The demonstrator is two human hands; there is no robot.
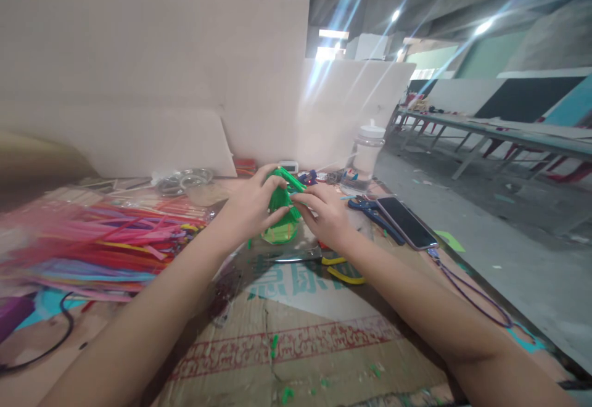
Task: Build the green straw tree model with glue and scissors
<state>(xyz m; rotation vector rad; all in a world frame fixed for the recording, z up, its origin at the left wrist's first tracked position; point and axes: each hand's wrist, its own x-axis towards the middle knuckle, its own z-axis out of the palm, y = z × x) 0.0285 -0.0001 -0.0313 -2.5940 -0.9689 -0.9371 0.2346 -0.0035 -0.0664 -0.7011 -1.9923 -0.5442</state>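
Between my two hands is a small bright green object [280,200], built from strips and partly hidden by my fingers. My left hand [259,200] grips it from the left, thumb below and fingers over the top. On its right side, my right hand [324,213] has its fingertips pinched together at the edge; what they pinch is too small to make out. A lighter green piece [279,233] shows just under the object. Below my hands lie scissors with yellow handles [342,269], their blades pointing left.
Colourful fuzzy strips [139,234] are heaped at left. On the right are dark-handled pliers [377,217], a phone [407,222] with a cord and a clear water bottle [363,160]. Cardboard [222,357] with green scraps covers the table. White boards [152,55] stand behind.
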